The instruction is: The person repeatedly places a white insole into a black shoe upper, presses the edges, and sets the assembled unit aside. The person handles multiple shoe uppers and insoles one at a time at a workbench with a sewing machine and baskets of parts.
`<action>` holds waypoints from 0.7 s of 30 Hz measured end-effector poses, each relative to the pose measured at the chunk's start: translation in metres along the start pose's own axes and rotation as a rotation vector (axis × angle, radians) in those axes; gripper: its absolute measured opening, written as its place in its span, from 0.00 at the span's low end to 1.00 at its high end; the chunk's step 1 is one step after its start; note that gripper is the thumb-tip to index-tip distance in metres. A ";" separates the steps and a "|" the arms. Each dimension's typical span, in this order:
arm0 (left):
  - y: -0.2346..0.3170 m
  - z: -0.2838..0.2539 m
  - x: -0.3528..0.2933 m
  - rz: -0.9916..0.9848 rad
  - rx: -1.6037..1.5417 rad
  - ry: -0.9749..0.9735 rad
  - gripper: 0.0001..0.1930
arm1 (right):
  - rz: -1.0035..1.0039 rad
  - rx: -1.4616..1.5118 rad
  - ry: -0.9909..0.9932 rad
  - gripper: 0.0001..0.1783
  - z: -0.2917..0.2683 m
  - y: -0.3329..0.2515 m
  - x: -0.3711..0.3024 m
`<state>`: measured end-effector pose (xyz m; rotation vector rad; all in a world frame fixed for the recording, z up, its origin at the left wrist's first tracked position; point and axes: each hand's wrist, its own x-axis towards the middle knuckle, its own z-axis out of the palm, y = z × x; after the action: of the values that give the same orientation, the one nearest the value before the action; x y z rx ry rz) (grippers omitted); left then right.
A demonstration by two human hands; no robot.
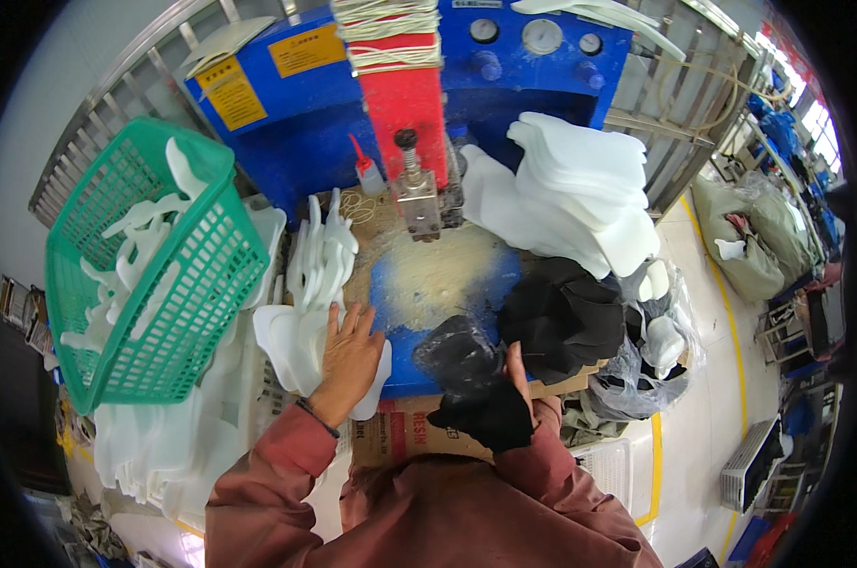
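Observation:
My left hand (351,355) lies with its fingers stretched out on a stack of white, curved, sheet-like pieces (286,346) left of the machine's blue worktable. Behind that stack stand more narrow white cut pieces (320,256). My right hand (520,379) is closed on a black cloth piece (485,415), which hangs over the table's front edge. A shiny dark patch (460,355), like film, shows at the upper end of the cloth. Just beyond the right hand sits a pile of black cut pieces (566,317). Most fingers of this hand are hidden by the cloth.
A blue machine (504,80) with gauges and a red arm (400,114) carries a metal head (419,204) over the dusty table (438,284). A green basket (178,312) stands left, white sheets (580,180) right. Behind is a red-tipped bottle (369,175).

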<state>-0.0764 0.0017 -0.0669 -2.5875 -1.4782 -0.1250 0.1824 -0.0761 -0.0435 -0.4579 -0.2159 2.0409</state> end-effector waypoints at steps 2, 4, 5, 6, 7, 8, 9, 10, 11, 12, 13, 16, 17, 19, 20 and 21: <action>0.001 -0.005 -0.001 0.010 -0.143 0.098 0.12 | 0.000 0.120 0.023 0.48 0.001 0.001 0.001; -0.001 -0.008 -0.003 0.037 -0.132 0.131 0.12 | 0.019 0.043 0.034 0.47 0.002 0.001 0.002; -0.002 -0.008 -0.004 0.044 -0.129 0.116 0.13 | 0.035 0.013 0.001 0.47 0.002 0.001 0.003; -0.005 -0.009 -0.006 0.049 -0.125 0.104 0.13 | 0.049 0.005 0.001 0.47 0.001 0.001 0.003; -0.007 -0.008 -0.007 0.064 -0.118 0.133 0.12 | 0.060 -0.001 -0.055 0.47 0.000 0.001 0.003; -0.010 -0.008 -0.008 0.078 -0.114 0.163 0.12 | 0.069 0.000 -0.060 0.47 -0.001 0.001 0.003; -0.011 -0.008 -0.008 0.098 -0.109 0.187 0.12 | 0.073 -0.004 -0.032 0.47 -0.002 0.002 0.003; -0.013 -0.008 -0.008 0.104 -0.109 0.227 0.11 | 0.066 0.014 -0.041 0.48 -0.003 0.002 0.003; -0.014 -0.010 -0.008 0.113 -0.106 0.260 0.11 | 0.056 0.030 -0.018 0.49 -0.003 0.002 0.003; -0.014 -0.012 -0.008 0.122 -0.102 0.293 0.10 | 0.055 0.117 -0.045 0.50 -0.004 0.003 0.004; -0.013 -0.015 -0.008 0.117 -0.101 0.304 0.09 | 0.043 0.015 -0.027 0.49 -0.004 0.003 0.004; -0.008 -0.031 -0.010 0.071 -0.158 0.327 0.10 | 0.006 -0.075 -0.112 0.47 -0.006 0.004 0.006; -0.008 -0.040 -0.012 0.053 -0.173 0.321 0.10 | -0.026 -0.105 -0.138 0.47 -0.007 0.004 0.006; -0.011 -0.064 -0.020 0.031 -0.199 0.319 0.09 | -0.052 -0.095 -0.170 0.48 -0.010 0.006 0.006; -0.013 -0.078 -0.025 0.001 -0.322 0.329 0.09 | -0.049 -0.059 -0.177 0.48 -0.012 0.007 0.006; -0.014 -0.094 -0.031 -0.047 -0.451 0.336 0.10 | -0.045 0.001 -0.186 0.48 -0.015 0.008 0.005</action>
<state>-0.1042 -0.0344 0.0219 -2.6675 -1.5166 -0.9498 0.1800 -0.0762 -0.0608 -0.2600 -0.3342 2.0394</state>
